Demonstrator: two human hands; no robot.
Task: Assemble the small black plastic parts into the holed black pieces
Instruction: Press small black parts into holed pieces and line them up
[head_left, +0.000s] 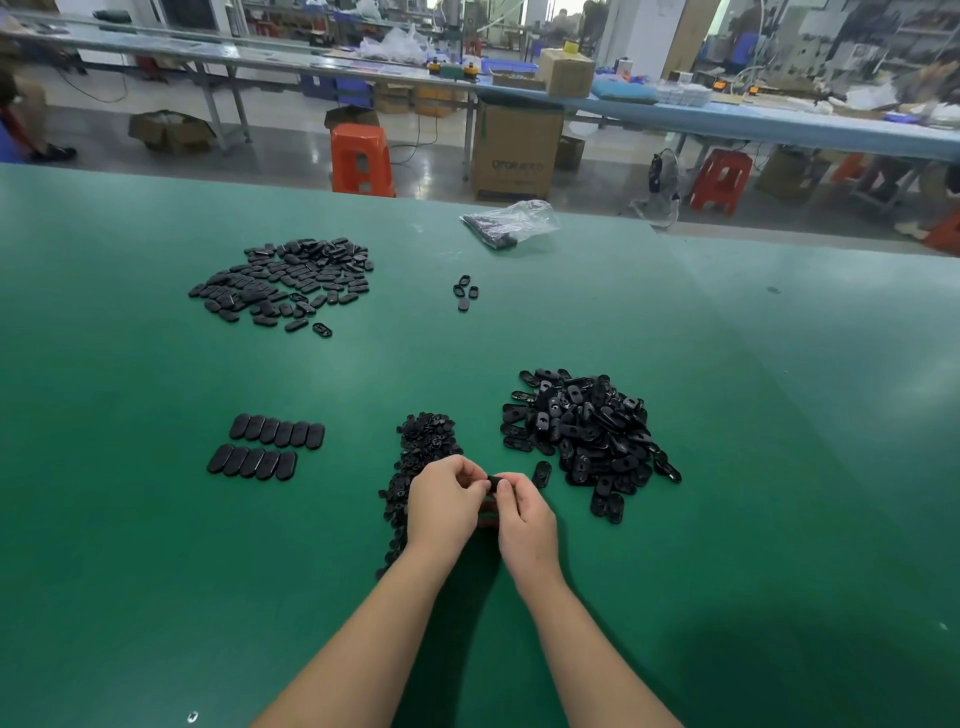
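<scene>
holed black pieces (587, 431) heaped right, small black plastic parts (423, 441) beside

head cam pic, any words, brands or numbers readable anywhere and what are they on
"OTOR", with smaller characters after it too blurred to read: printed on the tall cardboard box on the floor beyond the green table.
The smaller cardboard box on the far bench: yellow label, too small to read.
The black parts, the plastic bag and the orange stools: no readable text.
</scene>
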